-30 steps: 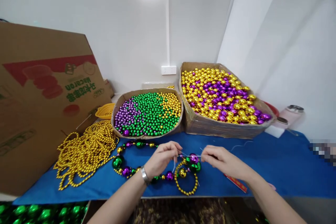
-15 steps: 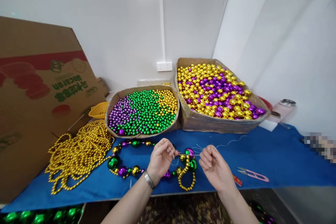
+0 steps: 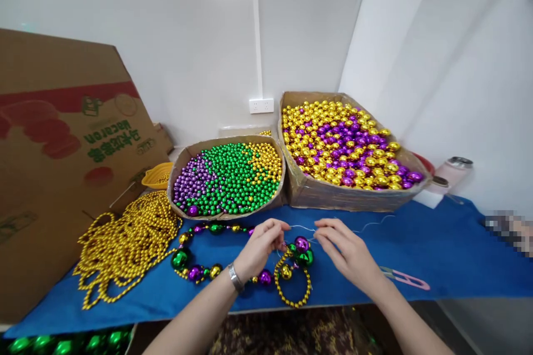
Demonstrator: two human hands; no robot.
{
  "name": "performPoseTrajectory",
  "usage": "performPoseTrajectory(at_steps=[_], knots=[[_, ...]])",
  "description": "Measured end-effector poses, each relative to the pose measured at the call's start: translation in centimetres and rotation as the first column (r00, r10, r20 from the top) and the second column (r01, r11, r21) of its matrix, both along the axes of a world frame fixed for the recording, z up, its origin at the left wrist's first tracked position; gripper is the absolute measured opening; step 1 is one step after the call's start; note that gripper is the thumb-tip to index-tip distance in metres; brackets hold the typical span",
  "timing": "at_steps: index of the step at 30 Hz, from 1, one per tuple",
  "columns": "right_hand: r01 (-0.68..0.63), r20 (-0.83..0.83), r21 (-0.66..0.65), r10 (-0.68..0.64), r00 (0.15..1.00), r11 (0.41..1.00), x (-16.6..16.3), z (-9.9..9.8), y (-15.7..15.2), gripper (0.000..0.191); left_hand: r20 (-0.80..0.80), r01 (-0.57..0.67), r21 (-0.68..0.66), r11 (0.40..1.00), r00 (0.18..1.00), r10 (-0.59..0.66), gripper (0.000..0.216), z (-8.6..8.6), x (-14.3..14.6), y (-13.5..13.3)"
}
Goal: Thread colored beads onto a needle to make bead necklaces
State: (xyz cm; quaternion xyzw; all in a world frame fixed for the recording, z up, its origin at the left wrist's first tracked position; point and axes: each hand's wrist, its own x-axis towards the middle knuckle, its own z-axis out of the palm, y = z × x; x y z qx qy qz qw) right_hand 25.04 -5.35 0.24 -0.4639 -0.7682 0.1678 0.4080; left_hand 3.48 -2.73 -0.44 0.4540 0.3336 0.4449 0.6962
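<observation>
A necklace of large green, purple and gold beads (image 3: 195,266) lies in a loop on the blue cloth (image 3: 437,255). My left hand (image 3: 260,247), with a watch at the wrist, pinches a thin white thread (image 3: 300,227) at the necklace's right end. My right hand (image 3: 347,249) pinches the same thread a little to the right. Between the hands sit a purple and a green bead (image 3: 303,250) with a small loop of gold beads (image 3: 293,285) below them.
Behind stand a cardboard tray of small purple, green and gold beads (image 3: 227,177) and a larger box of gold and purple balls (image 3: 345,147). A heap of gold bead strings (image 3: 125,236) lies left, by a big carton (image 3: 62,138). Pink scissors (image 3: 406,277) lie right.
Both hands moved slightly away from me and closer together along the thread. The bead cluster between them shifted a little, and the gold loop now lies flatter on the cloth.
</observation>
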Motion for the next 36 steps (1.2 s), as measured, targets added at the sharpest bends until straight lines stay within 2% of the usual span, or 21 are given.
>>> performPoseTrajectory(at_steps=[3, 6, 10, 13, 16, 19, 24, 28, 30, 33, 36], knots=[[-0.09, 0.169, 0.118, 0.07, 0.983, 0.989, -1.2, 1.5, 1.3, 0.02, -0.13, 0.096, 0.076, 0.992, 0.988, -0.086, 0.029, 0.4, 0.1, 0.3], [-0.141, 0.228, 0.098, 0.116, 0.967, 0.985, -2.6, 2.0, 3.0, 0.02, -0.204, 0.185, 0.133, 0.974, 0.966, -0.156, 0.026, 0.5, 0.4, 0.4], [-0.017, 0.148, 0.085, 0.004, 0.989, 0.996, -3.3, 1.2, 4.1, 0.022, -0.178, 0.128, 0.115, 0.985, 0.978, -0.106, 0.029, 0.4, 0.7, 0.2], [0.077, 0.07, 0.085, -0.083, 0.994, 0.993, -3.1, 0.0, 2.9, 0.023, -0.075, 0.073, 0.055, 0.996, 0.995, -0.069, 0.026, 0.2, 0.5, 0.3], [0.018, -0.027, -0.055, -0.019, 0.999, 0.998, -3.5, -1.1, 1.2, 0.02, -0.032, 0.06, 0.027, 0.998, 0.998, -0.059, 0.026, 0.2, 0.4, 0.3], [-0.065, -0.155, -0.217, 0.031, 0.987, 0.974, -4.4, -1.9, 0.6, 0.018, -0.037, 0.059, 0.028, 0.998, 0.998, -0.058, 0.027, 0.3, 0.5, 0.1], [-0.086, -0.23, -0.304, 0.015, 0.973, 0.949, -4.9, -2.6, 0.3, 0.026, -0.056, 0.038, 0.045, 0.998, 0.998, -0.036, 0.025, 0.3, 0.6, -0.1], [-0.124, -0.283, -0.364, 0.017, 0.959, 0.923, -5.3, -3.3, -0.7, 0.023, -0.097, 0.011, 0.071, 0.997, 0.995, -0.004, 0.026, 0.2, 0.6, 0.1], [-0.09, -0.251, -0.341, 0.002, 0.968, 0.936, -5.8, -3.7, -0.9, 0.019, -0.12, 0.022, 0.097, 0.995, 0.993, -0.011, 0.026, 0.2, 0.8, 0.0], [0.022, -0.132, -0.235, -0.055, 0.99, 0.972, -6.7, -4.4, -0.6, 0.018, -0.181, 0.059, 0.152, 0.987, 0.983, -0.031, 0.025, 0.2, 1.0, -0.6], [0.087, -0.069, -0.167, -0.1, 0.993, 0.982, -7.2, -4.9, 0.0, 0.015, -0.25, 0.074, 0.193, 0.978, 0.968, -0.024, 0.026, 0.1, 1.3, -1.4]])
